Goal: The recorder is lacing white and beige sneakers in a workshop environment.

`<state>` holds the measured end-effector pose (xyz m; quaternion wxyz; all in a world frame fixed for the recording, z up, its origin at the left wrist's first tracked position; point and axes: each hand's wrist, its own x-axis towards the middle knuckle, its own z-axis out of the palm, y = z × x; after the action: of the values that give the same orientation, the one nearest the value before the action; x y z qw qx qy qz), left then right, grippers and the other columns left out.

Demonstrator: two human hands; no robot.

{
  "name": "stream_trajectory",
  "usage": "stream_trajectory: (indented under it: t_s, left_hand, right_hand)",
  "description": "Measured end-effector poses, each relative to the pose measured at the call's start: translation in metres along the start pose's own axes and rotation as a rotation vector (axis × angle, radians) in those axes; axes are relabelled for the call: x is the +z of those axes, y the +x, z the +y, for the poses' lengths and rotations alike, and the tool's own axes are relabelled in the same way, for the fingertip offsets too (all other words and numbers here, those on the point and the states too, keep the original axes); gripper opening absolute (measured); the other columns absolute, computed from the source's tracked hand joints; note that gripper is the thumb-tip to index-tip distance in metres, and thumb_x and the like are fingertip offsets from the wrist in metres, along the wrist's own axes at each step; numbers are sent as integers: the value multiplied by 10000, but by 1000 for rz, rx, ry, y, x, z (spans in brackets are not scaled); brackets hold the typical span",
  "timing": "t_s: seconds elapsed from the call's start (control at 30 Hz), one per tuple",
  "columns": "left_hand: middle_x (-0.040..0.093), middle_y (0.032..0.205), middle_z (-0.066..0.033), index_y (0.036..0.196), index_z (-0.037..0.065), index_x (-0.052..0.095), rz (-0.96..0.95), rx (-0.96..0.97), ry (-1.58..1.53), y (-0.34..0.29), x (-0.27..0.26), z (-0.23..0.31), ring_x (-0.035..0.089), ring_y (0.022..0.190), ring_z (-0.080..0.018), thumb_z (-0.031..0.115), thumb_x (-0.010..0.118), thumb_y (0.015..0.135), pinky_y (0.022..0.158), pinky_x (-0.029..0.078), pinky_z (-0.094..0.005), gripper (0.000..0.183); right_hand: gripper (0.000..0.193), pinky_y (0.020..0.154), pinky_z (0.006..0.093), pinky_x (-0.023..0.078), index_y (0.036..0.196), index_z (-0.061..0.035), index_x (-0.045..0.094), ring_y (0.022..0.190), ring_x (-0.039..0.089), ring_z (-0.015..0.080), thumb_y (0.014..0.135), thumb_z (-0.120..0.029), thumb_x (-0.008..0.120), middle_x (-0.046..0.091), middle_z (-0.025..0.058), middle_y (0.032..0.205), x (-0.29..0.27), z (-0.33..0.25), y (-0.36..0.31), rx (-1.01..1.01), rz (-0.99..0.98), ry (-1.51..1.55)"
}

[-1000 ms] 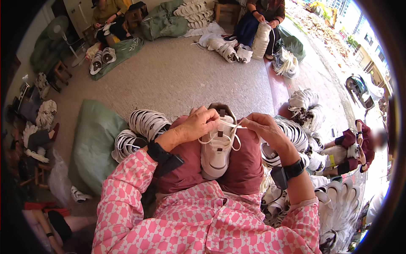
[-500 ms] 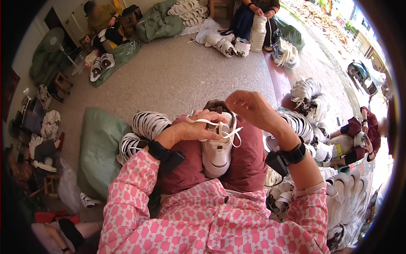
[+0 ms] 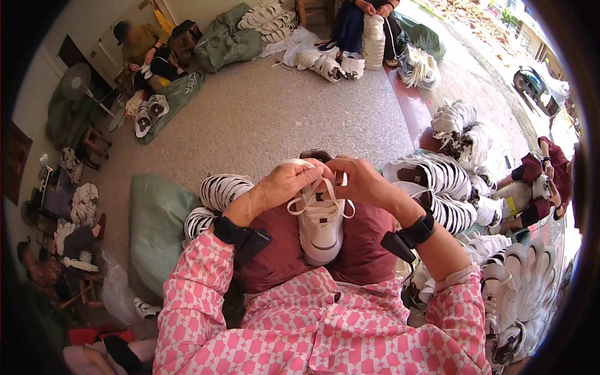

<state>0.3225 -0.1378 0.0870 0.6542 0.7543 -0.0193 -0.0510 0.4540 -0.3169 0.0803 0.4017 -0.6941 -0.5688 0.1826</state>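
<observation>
A white sneaker (image 3: 320,232) lies between my thighs, its toe toward me and its dark collar at the far end. My left hand (image 3: 289,187) is closed, pinching the white shoelace (image 3: 292,206) above the shoe's tongue. Its fingertips meet those of my right hand (image 3: 361,182), which is also closed on the lace from the right side. Loops of lace hang down over the eyelets on both sides. Exactly how the lace passes between the fingertips is hidden.
Stacked white shoes (image 3: 224,190) stand left of my knees by a green sack (image 3: 159,231). More shoe stacks (image 3: 437,177) crowd the right side. Co-workers sit around the room, one with a tall shoe stack (image 3: 374,42) at the back. A fan (image 3: 76,81) stands far left.
My right hand has come down from above the shoe to meet my left hand at the lace. My left hand has drawn the lace up, and the view has shifted slightly.
</observation>
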Motion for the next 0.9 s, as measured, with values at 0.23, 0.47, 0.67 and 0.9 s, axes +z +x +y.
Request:
stream_trajectory:
  t_s: [0.23, 0.47, 0.67, 0.9]
  left_hand:
    - [653, 967, -35, 1108, -6, 637, 21, 40, -33, 1, 0, 0, 607, 880, -104, 274, 463, 1036, 819, 494, -256, 338]
    - [635, 906, -14, 1084, 20, 655, 162, 121, -13, -2, 2, 15, 594, 829, -88, 278, 482, 1029, 770, 490, -238, 315]
    - [628, 889, -14, 1074, 20, 658, 246, 127, -101, 2, 4, 16, 589, 823, -82, 299, 477, 1030, 759, 490, -230, 335]
    - [660, 970, -46, 1107, 19, 639, 305, 156, -108, 0, 1, 6, 615, 884, -103, 330, 476, 1026, 775, 508, -240, 360]
  right_hand:
    - [247, 625, 361, 479, 856, -5, 653, 671, 600, 265, 745, -205, 748, 622, 128, 740, 9, 4, -2, 38, 102, 32]
    - [241, 516, 419, 478, 691, -22, 685, 525, 631, 281, 748, -251, 736, 631, 115, 586, 2, -25, -12, 337, -47, -13]
    - [290, 601, 410, 506, 849, -60, 706, 670, 667, 306, 766, -336, 736, 670, 142, 706, 14, -37, -9, 241, -59, -276]
    - [213, 508, 238, 372, 901, -27, 672, 583, 461, 49, 959, -225, 619, 496, -47, 643, 24, -37, -8, 179, -279, 479]
